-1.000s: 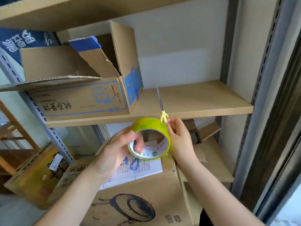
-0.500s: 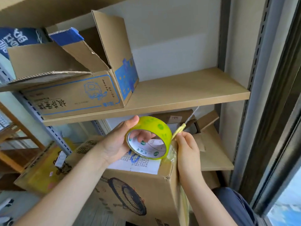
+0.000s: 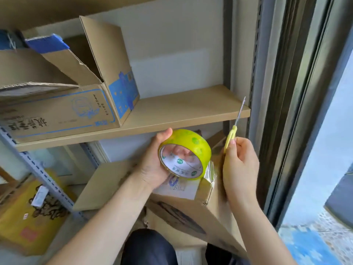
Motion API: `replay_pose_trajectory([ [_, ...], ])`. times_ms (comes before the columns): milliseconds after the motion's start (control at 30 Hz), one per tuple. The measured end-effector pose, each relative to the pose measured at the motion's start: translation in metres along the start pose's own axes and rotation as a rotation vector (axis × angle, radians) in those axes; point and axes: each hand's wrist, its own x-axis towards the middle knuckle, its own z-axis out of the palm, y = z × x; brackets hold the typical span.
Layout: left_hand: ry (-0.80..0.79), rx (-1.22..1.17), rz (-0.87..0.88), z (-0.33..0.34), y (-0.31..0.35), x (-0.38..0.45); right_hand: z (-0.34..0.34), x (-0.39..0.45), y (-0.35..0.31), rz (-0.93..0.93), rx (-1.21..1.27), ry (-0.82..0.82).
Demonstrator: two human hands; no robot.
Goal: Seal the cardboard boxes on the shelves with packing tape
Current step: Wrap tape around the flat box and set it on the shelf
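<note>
My left hand (image 3: 152,165) grips a yellow-green roll of packing tape (image 3: 186,151), with fingers through its core and the thumb on top. A short clear strip runs from the roll down onto the top right corner of a cardboard box with a fan drawing (image 3: 193,213) that sits low in front of me. My right hand (image 3: 239,163) holds yellow-handled scissors (image 3: 234,127), blades closed and pointing up, just right of the roll. An open box with blue print (image 3: 63,109) stands on the wooden shelf (image 3: 181,111), flaps up.
A yellow printed box (image 3: 28,217) lies at the lower left behind a slotted grey shelf upright (image 3: 44,175). A dark window frame (image 3: 282,111) runs down the right side. My dark trouser legs (image 3: 147,247) are below the fan box.
My right hand has lifted off the fan box's side and swung the scissors upright to the right. The roll stays in my left hand, and the view has dropped lower.
</note>
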Motion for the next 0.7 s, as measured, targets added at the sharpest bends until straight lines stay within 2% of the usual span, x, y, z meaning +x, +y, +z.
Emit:
replay_pose_trajectory([
  [100,0.049,-0.205,-0.003,-0.009,-0.016,0.001,0.002,-0.009,-0.005,-0.133,-0.118,0.017],
  [167,0.042,-0.204,-0.027,-0.022,-0.013,0.006,0.011,-0.009,-0.004,-0.17,-0.21,-0.019],
  [233,0.037,-0.126,-0.089,-0.033,-0.005,0.006,0.023,-0.005,0.0,-0.127,-0.236,-0.095],
  [333,-0.009,0.046,-0.113,-0.052,0.011,0.005,0.043,0.002,0.01,-0.073,-0.239,-0.198],
  [400,-0.007,0.183,-0.064,-0.073,0.029,0.006,0.06,0.002,0.023,-0.056,-0.286,-0.235],
  [500,-0.095,0.554,-0.044,-0.104,0.064,0.003,0.078,-0.009,0.045,0.007,-0.385,-0.29],
  [567,-0.139,0.768,-0.081,-0.117,0.082,-0.007,0.083,-0.016,0.053,-0.035,-0.454,-0.302],
  [633,-0.068,0.853,-0.063,-0.127,0.084,-0.02,0.087,-0.018,0.053,-0.087,-0.476,-0.295],
  [700,0.184,0.904,-0.015,-0.132,0.063,-0.037,0.088,-0.017,0.051,-0.088,-0.43,-0.29],
])
